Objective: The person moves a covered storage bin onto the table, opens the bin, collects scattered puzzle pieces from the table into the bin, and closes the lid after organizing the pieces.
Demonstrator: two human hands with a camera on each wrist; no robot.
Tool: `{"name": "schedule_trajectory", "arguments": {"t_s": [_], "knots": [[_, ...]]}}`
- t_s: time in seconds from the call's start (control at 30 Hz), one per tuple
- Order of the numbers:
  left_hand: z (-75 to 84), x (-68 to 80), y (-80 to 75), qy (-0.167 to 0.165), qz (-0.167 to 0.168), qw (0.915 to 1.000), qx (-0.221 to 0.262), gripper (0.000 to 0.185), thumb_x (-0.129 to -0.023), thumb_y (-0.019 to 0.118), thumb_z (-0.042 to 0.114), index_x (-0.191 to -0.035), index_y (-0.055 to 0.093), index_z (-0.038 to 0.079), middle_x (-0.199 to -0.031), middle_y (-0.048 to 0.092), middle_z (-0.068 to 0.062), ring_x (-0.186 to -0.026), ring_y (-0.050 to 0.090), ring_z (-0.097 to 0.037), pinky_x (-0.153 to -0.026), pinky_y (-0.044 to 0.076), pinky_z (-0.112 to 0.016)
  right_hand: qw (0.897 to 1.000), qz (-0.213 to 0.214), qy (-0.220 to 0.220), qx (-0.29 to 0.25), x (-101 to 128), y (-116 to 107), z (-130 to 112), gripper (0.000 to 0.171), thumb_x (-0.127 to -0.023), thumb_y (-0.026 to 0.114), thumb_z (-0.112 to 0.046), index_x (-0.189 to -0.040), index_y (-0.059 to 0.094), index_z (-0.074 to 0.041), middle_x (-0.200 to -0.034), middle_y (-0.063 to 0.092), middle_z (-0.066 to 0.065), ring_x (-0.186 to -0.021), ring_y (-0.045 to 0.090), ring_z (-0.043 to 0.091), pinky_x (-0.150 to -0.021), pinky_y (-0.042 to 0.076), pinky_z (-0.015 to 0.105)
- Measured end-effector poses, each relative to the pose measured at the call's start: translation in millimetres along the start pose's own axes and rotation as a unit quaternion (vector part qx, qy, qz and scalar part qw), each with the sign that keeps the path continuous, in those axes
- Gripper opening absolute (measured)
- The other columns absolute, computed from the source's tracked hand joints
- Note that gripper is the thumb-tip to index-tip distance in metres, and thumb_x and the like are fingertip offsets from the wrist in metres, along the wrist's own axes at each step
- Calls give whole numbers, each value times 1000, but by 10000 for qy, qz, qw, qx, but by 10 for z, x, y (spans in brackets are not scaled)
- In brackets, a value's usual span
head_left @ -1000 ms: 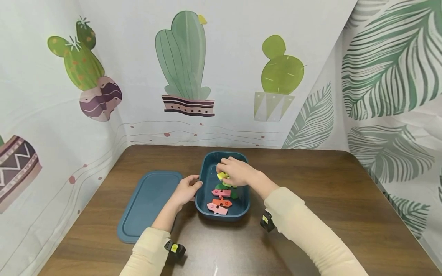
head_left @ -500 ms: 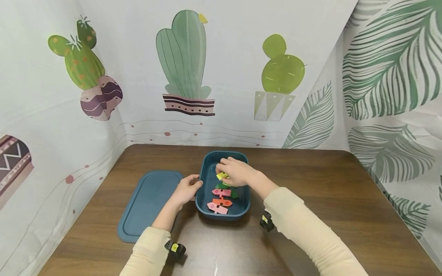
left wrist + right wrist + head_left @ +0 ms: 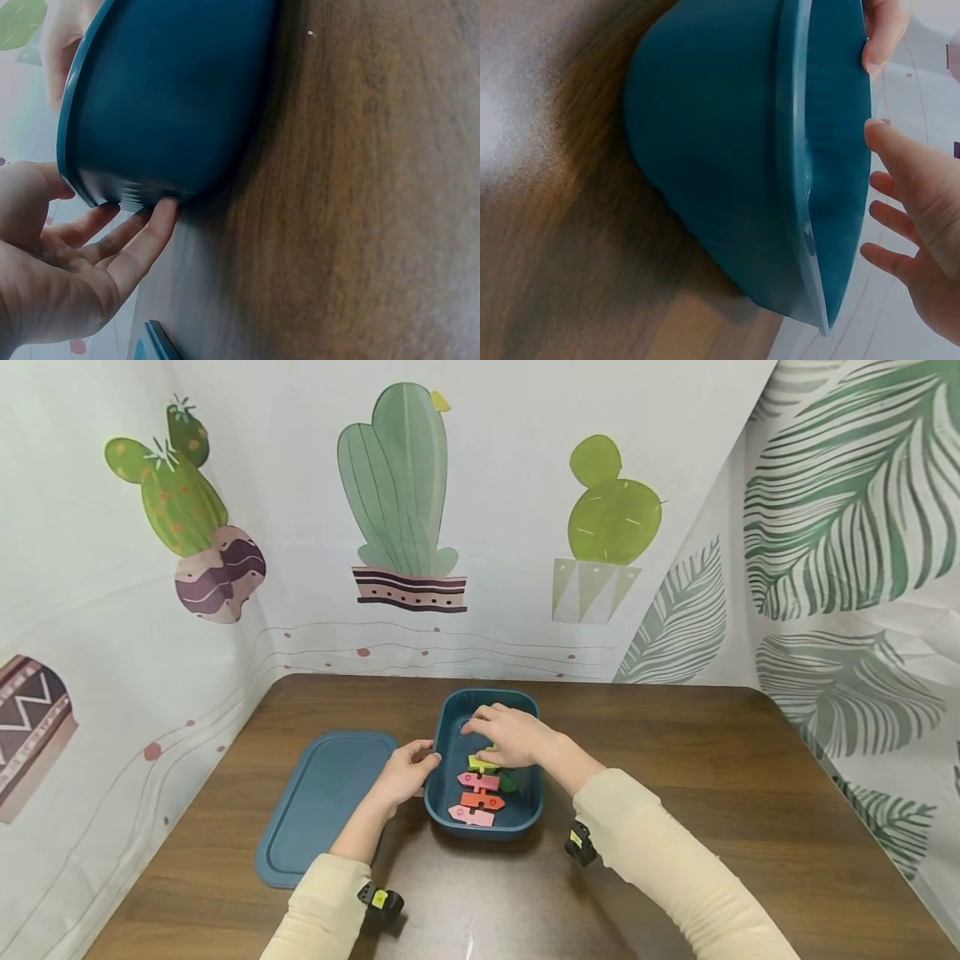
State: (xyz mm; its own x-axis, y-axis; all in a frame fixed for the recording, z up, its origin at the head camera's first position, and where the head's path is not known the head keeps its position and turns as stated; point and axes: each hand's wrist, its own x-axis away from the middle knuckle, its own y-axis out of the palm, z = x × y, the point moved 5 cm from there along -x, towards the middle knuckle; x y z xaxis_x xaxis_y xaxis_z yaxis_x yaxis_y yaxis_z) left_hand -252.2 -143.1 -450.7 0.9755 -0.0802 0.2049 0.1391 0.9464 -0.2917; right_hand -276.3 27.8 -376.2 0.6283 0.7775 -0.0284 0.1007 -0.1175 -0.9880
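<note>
A deep blue plastic box stands on the table. My left hand grips its left side, thumb at the rim and fingertips against the outer wall, as the left wrist view shows. Over the box's right half hangs my right hand, fingers spread and holding nothing. Below its thumb lies a yellow arrow-shaped piece. Toward me, in a row inside, come a pink piece, an orange piece and a light pink piece. Something dark green shows beside them, partly hidden.
A flat blue lid lies on the brown wooden table, left of the box and partly under my left forearm. Behind the table hangs a white cloth printed with cacti and leaves.
My right hand has let go of the yellow piece, which now lies just behind the pink one. Its fingers have spread apart. The left hand keeps its place on the box.
</note>
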Motion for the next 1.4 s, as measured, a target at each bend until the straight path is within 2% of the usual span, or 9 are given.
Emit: {"name": "schedule_trajectory", "arguments": {"t_s": [0.43,0.7,0.97,1.23,1.4], "knots": [[-6,-5,6,-37,25,10000,-23,40,-93,52,19,-129,48,3,-114,59,-19,-83,66,-23,-65,56,-38,9998,-122,159,13,50,7,-1,52,-88,59,-36,-136,45,-21,-141,42,5,-131,36,24,-105,34,43],[2,11,11,-85,45,9999,-31,41,-93,52,20,-130,47,3,-115,59,-19,-81,66,-23,-64,56,-38,10000,27,59,-4,74,-15,-34,51,-88,60,-34,-136,46,-20,-140,43,5,-130,38,25,-105,34,44],[2,10,11,3,26,10000,-27,42,-93,52,20,-131,46,2,-116,58,-20,-83,66,-24,-66,56,-38,9990,391,-194,99,88,-41,-90,47,-88,61,-29,-132,50,-18,-134,48,5,-124,44,24,-101,39,41],[42,52,-3,123,304,9994,-115,38,-93,54,20,-126,51,2,-114,60,-19,-87,65,-26,-64,56,-36,9981,534,-245,191,108,-55,-169,47,-86,64,-29,-130,51,-19,-128,51,3,-119,47,21,-97,43,38],[35,45,-41,203,552,9978,-310,35,-92,55,23,-122,55,6,-112,61,-15,-82,64,-22,-61,55,-32,9975,562,-308,281,123,-61,-226,47,-85,64,-30,-129,51,-20,-125,52,2,-116,48,19,-95,45,36]]}}
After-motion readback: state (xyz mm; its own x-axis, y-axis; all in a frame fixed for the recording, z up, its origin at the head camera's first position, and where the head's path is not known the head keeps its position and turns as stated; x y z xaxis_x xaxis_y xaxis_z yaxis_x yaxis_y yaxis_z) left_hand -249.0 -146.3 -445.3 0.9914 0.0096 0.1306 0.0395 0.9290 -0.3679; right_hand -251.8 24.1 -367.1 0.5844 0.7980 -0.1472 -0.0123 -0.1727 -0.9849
